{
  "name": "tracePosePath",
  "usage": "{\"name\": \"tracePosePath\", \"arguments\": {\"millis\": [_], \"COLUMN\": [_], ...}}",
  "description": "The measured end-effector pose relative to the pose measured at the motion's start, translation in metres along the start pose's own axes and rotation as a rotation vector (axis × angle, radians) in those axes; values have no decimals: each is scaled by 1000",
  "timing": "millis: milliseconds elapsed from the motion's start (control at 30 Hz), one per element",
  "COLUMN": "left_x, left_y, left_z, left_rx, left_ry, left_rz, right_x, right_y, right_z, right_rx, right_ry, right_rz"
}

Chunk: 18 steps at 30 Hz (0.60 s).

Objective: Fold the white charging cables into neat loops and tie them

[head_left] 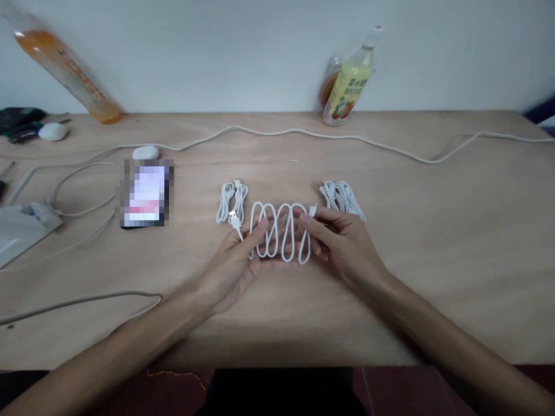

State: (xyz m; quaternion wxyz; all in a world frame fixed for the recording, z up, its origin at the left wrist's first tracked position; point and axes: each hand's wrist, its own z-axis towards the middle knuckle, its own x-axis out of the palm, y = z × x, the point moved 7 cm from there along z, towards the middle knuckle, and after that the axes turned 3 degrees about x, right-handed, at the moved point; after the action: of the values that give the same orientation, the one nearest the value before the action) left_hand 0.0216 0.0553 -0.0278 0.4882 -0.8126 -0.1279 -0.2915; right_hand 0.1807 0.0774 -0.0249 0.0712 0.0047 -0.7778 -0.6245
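Between my two hands a white USB cable (287, 234) is spread in several long loops above the table. My left hand (237, 254) pinches the loops at the left, thumb on top, with the USB plug (235, 219) sticking up beside the thumb. At the right end, my right hand (340, 234) grips the cable between thumb and fingers, near its other plug (313, 210). Just beyond my left hand lie coiled white cables (224, 203). Another bundle of white cables (344, 197) rests behind my right hand, partly covered by it.
A phone (147, 193), blurred out, lies left, with a white case (145, 152) behind it. A long white cord (277, 133) crosses the table's back. An orange drink bottle (71, 81) and a yellow one (350, 86) stand by the wall. The table's front edge (277, 365) is near me.
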Motion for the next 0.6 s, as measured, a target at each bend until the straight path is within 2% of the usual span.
{"name": "tracePosePath", "arguments": {"millis": [433, 600], "left_x": [0, 0], "left_y": [-2, -3], "left_z": [0, 0], "left_rx": [-7, 4], "left_ry": [-31, -21], "left_rz": [16, 30], "right_x": [-2, 3], "right_y": [-4, -6], "right_z": [1, 2], "right_rx": [35, 53], "right_ry": [7, 75], "right_rz": [23, 137]}}
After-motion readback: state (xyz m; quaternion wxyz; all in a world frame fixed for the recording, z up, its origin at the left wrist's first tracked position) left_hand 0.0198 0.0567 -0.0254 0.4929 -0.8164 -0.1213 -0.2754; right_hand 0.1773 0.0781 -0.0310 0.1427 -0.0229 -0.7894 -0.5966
